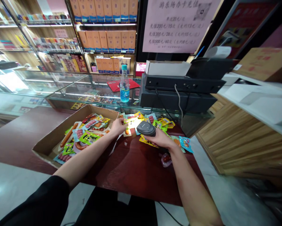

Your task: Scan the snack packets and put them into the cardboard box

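My right hand [163,138] is wrapped round a dark grey barcode scanner [145,128], whose head points left. Bright light from it falls on a yellow snack packet [133,123], which my left hand [118,126] pinches by its left edge. Several colourful snack packets lie around and under the scanner, among them a yellow one [149,141] and a blue one [186,143]. To the left of my left hand is an open cardboard box [43,142] full of wrapped sausages and snack packets [90,137]. The scanner's trigger is hidden by my hand.
A dark red table [131,172] carries all this. One small wrapped sausage [166,159] lies near its right side. Behind stand a glass counter [72,89], a plastic bottle [124,86] and black machines [174,97] with cables. A wood-panelled counter [235,138] bounds the right.
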`<control>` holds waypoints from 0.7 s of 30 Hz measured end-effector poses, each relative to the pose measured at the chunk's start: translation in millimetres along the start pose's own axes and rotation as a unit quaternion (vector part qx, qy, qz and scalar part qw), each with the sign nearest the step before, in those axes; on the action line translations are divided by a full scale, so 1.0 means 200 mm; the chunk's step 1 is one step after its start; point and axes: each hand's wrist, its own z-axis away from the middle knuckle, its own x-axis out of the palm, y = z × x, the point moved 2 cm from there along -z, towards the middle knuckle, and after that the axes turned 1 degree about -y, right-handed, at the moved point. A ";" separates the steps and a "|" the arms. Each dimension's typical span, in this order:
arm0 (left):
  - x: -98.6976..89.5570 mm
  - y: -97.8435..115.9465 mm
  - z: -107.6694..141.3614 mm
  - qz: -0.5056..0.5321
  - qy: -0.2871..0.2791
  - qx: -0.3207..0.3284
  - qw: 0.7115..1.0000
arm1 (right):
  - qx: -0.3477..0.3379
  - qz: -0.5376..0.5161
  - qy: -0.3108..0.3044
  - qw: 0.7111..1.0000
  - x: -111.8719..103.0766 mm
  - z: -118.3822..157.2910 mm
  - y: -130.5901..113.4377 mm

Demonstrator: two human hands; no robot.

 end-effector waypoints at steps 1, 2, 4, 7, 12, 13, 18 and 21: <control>0.00 0.00 0.00 0.003 0.004 0.002 1.000 | 0.000 -0.001 0.001 1.000 0.00 0.00 0.00; 0.00 0.00 -0.01 0.006 0.007 0.005 1.000 | -0.001 -0.003 0.002 1.000 0.00 0.00 0.00; 0.00 -0.01 -0.01 0.008 0.015 0.008 1.000 | -0.002 -0.010 0.002 1.000 0.00 0.00 0.00; 0.01 -0.01 -0.01 0.005 0.017 0.017 1.000 | 0.001 -0.014 -0.003 1.000 0.01 0.00 0.00; -0.02 0.04 0.01 -0.011 0.057 0.066 0.996 | 0.032 -0.007 0.000 0.999 -0.01 0.00 0.03; -0.04 0.05 0.02 -0.009 0.069 0.077 0.995 | 0.037 -0.007 -0.003 0.999 -0.02 0.01 0.03; -0.36 0.09 0.03 -0.011 0.097 0.091 0.991 | -0.005 -0.033 0.058 0.998 -0.11 0.08 -0.07; -0.68 0.00 0.09 -0.055 0.102 0.070 0.991 | -0.014 -0.045 0.087 0.995 -0.11 0.15 -0.18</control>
